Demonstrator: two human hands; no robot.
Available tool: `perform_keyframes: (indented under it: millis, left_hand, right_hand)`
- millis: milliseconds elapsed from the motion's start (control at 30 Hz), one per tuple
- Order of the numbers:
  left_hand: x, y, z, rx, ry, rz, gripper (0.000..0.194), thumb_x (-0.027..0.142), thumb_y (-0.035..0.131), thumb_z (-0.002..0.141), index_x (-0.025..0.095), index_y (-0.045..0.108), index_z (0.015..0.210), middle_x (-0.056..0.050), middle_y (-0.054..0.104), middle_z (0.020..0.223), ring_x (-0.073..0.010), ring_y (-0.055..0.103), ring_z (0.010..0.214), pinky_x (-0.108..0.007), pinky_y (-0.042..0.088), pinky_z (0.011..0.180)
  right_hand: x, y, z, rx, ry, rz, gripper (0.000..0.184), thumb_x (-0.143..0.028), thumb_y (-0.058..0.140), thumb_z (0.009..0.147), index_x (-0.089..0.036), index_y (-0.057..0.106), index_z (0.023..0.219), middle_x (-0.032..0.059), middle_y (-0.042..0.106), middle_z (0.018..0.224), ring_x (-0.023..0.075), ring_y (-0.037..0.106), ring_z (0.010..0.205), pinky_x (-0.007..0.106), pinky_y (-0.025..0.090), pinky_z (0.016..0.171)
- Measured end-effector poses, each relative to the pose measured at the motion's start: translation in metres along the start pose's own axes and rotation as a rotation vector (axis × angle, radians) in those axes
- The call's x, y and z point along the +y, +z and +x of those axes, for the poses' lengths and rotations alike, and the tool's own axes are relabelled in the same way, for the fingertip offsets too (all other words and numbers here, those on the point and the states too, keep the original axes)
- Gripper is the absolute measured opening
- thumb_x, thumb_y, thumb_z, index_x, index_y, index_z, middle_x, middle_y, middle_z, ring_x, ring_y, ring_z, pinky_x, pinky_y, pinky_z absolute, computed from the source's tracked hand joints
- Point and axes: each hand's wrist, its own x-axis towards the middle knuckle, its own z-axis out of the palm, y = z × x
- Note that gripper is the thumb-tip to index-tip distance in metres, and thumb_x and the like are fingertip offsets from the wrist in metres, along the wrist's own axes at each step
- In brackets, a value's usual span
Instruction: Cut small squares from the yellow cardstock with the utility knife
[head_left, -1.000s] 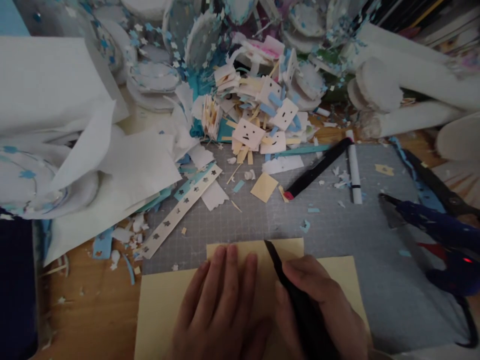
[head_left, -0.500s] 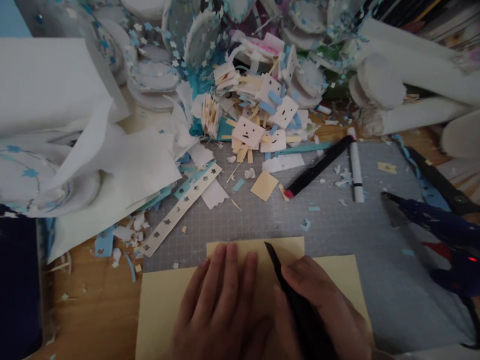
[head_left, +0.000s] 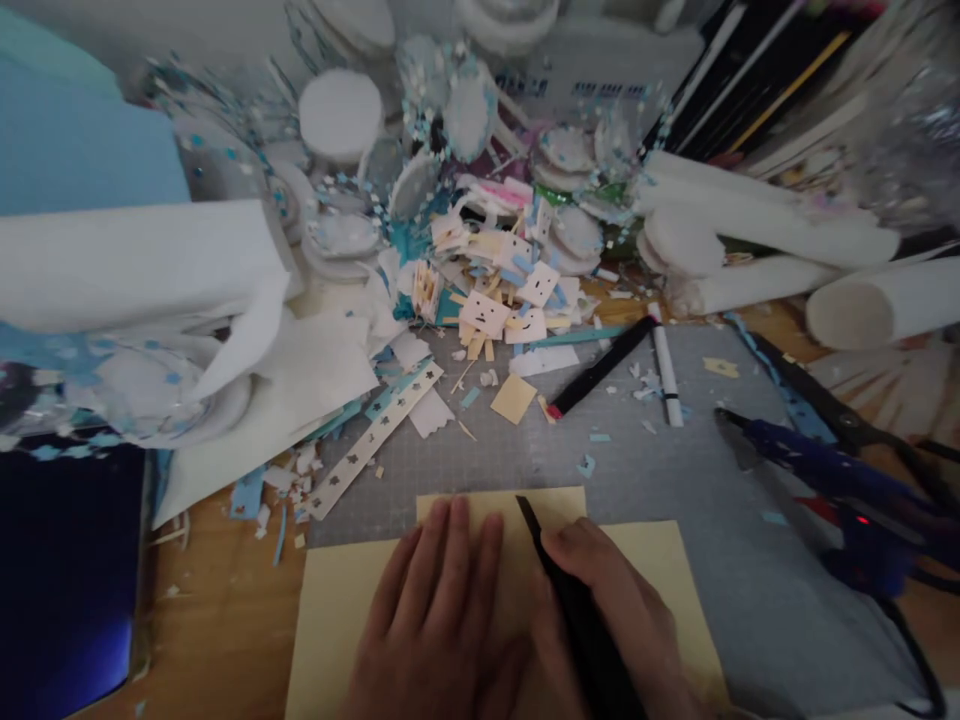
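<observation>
My left hand lies flat with its fingers stretched out over a small pale yellow sheet of paper. Under that sheet is a larger pale yellow sheet on the grey cutting mat. A black craft knife is gripped in my right hand, between thumb and fingers. Its dark tip rests at or just above the small sheet, near the top edge and to the right of my left fingers; contact is hard to tell.
Several small paper figures with drawn faces are heaped beyond the mat. Black and white markers, a blue glue gun and dark-handled scissors lie to the right. A star-punched paper strip and white paper lie left.
The head view has tilted up and shifted, bringing more of the background into sight. Both hands and the knife keep about the same place on the paper.
</observation>
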Motion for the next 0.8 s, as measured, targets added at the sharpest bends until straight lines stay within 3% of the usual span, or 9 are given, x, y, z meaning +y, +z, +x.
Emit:
perform_keyframes:
  millis: [233,400,600,800]
  left_hand:
    - [0.008,-0.002,0.003,0.161,-0.05,0.032,0.059,0.053,0.041,0.09,0.014,0.051,0.133,-0.013,0.053,0.136,-0.0265,0.042,0.129,-0.037,0.025,0.106]
    - [0.01,0.002,-0.003,0.229,-0.043,0.097,0.062,0.054,0.04,0.09,0.014,0.048,0.136,-0.012,0.051,0.139,-0.0266,0.039,0.132,-0.037,0.028,0.106]
    - [0.009,0.003,-0.01,0.172,-0.019,0.112,0.062,0.046,0.047,0.089,0.013,0.041,0.141,-0.015,0.046,0.143,-0.0293,0.04,0.133,-0.04,0.036,0.104]
    - [0.011,0.003,-0.013,0.134,-0.049,0.041,0.059,0.045,0.044,0.093,0.013,0.038,0.142,-0.016,0.043,0.145,-0.0295,0.038,0.135,-0.043,0.036,0.107]
  right_hand:
    - [0.0,0.001,0.0,-0.083,0.036,0.037,0.011,-0.024,0.046,0.084,-0.021,0.053,0.093,0.0035,0.064,0.071,0.017,0.061,0.058,0.027,0.048,0.052]
    - [-0.002,0.006,0.0,-0.053,0.042,0.0,0.011,-0.026,0.043,0.084,-0.021,0.052,0.089,0.002,0.064,0.064,0.0173,0.063,0.054,0.024,0.046,0.05]
    - [-0.001,0.008,-0.002,-0.026,0.01,-0.004,0.008,-0.022,0.043,0.086,-0.023,0.049,0.092,-0.0001,0.067,0.067,0.0167,0.066,0.055,0.022,0.044,0.049]
    - [0.0,0.006,-0.002,0.007,-0.02,0.03,0.012,-0.02,0.044,0.084,-0.023,0.049,0.094,0.001,0.069,0.074,0.017,0.068,0.062,0.023,0.046,0.053]
